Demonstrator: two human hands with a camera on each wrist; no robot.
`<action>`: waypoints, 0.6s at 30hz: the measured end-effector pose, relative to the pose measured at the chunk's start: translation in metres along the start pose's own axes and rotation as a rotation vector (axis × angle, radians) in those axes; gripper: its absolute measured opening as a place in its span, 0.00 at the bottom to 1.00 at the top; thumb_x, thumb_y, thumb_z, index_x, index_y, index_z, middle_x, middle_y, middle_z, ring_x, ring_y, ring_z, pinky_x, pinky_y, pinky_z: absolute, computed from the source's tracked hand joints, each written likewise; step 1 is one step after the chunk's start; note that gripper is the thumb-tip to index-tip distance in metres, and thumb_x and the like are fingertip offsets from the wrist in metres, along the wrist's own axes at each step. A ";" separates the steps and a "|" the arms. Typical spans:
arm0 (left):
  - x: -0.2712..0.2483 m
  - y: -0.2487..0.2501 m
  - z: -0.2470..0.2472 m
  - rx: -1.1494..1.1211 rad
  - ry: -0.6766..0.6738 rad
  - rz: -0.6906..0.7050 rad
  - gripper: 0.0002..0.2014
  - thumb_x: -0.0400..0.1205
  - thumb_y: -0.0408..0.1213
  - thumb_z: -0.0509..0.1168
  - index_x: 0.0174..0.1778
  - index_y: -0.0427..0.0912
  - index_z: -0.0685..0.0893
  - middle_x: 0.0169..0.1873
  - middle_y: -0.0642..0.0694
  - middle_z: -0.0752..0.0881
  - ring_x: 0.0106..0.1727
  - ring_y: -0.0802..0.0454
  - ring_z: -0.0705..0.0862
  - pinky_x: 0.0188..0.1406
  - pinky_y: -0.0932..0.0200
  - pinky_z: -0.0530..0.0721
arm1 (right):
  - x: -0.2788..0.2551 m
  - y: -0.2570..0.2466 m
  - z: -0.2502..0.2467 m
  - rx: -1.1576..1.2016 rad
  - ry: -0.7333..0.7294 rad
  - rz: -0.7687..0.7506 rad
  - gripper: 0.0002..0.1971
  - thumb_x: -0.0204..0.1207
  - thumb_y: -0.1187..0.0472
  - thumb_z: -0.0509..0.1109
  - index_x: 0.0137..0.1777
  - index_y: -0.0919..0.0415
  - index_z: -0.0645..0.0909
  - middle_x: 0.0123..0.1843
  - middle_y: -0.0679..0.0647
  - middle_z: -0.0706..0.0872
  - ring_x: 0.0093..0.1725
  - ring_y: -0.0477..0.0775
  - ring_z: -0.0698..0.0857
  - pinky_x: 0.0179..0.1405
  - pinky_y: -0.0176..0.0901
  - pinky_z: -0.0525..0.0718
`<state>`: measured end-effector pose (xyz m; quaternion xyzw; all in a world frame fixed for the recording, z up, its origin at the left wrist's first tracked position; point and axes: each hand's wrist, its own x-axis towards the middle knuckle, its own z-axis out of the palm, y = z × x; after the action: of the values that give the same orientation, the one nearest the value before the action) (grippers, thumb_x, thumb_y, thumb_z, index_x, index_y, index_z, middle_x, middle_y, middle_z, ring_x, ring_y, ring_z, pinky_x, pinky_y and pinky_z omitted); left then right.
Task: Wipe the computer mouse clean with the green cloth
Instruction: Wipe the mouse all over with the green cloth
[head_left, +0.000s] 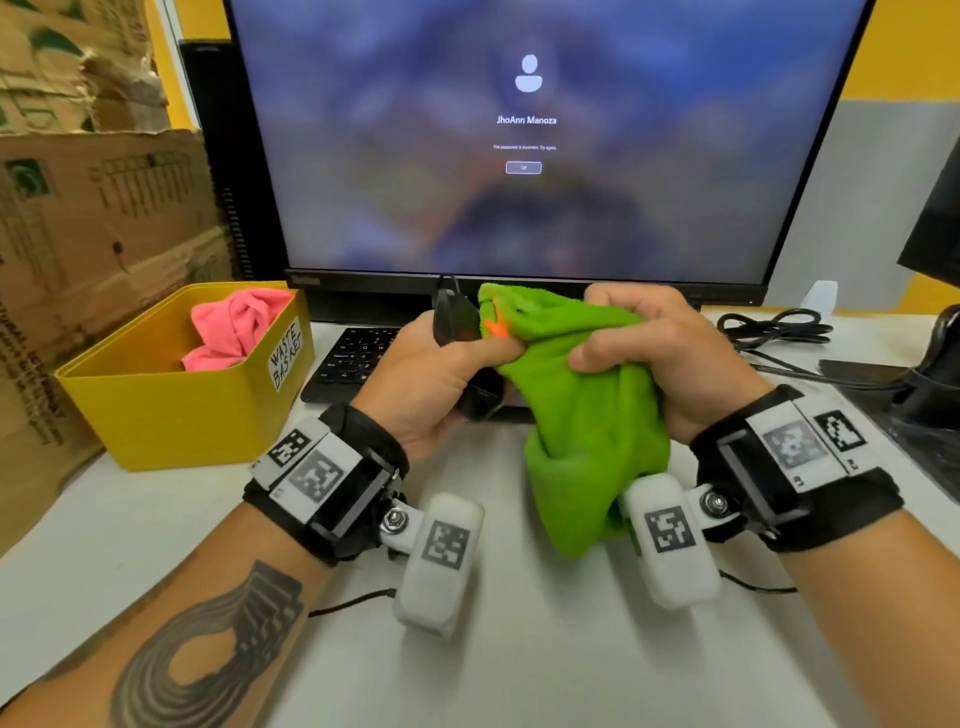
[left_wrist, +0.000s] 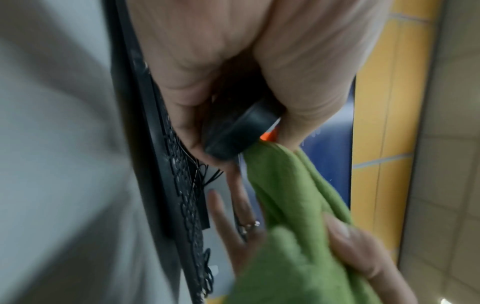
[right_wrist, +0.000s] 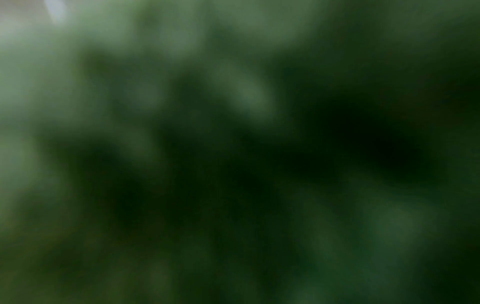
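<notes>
The wiping is under way: the left hand (head_left: 431, 384) holds the black computer mouse (head_left: 454, 317) lifted above the worktop (head_left: 519, 649), grip curled round it, while the right hand (head_left: 660, 353) pinches the bunched green cloth (head_left: 582, 426) against it. How clean it is, I can't tell. The keyboard (head_left: 353, 358) and monitor (head_left: 519, 156) sit close behind; a yellow waste basket (head_left: 156, 415) stands left, clear of the work.

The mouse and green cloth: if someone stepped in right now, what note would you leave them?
Left hand grips the black mouse, lifted off the desk in front of the keyboard.
Right hand grips the bunched green cloth, pressed against the mouse's side.
Done: both picked up, cloth touching the mouse.
Left: how much is already wiped cannot be told; rub all faces, then set both down.
</notes>
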<state>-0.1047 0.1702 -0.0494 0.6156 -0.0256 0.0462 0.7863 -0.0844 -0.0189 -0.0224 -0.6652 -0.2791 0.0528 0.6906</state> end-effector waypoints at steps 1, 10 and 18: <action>0.000 0.000 0.000 -0.007 0.008 -0.019 0.11 0.83 0.32 0.75 0.59 0.37 0.85 0.43 0.37 0.86 0.36 0.45 0.88 0.33 0.55 0.88 | 0.001 -0.001 -0.002 0.026 0.069 -0.018 0.12 0.56 0.75 0.69 0.25 0.59 0.72 0.27 0.48 0.81 0.26 0.49 0.79 0.27 0.37 0.74; 0.002 0.006 -0.007 -0.102 -0.080 -0.249 0.31 0.83 0.76 0.51 0.60 0.50 0.74 0.35 0.42 0.81 0.30 0.45 0.78 0.34 0.56 0.77 | 0.002 -0.002 -0.012 -0.547 0.209 -0.317 0.08 0.61 0.68 0.77 0.35 0.74 0.85 0.37 0.68 0.90 0.37 0.59 0.88 0.39 0.49 0.85; -0.002 0.004 0.000 -0.095 -0.039 -0.192 0.24 0.92 0.59 0.52 0.63 0.43 0.84 0.39 0.37 0.80 0.33 0.44 0.78 0.30 0.58 0.73 | -0.001 0.000 0.014 -0.659 0.166 -0.505 0.13 0.63 0.52 0.86 0.47 0.52 0.93 0.50 0.52 0.89 0.51 0.47 0.89 0.58 0.42 0.84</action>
<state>-0.1069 0.1706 -0.0456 0.5780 0.0159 -0.0426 0.8148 -0.0916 -0.0074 -0.0229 -0.7632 -0.3786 -0.2640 0.4523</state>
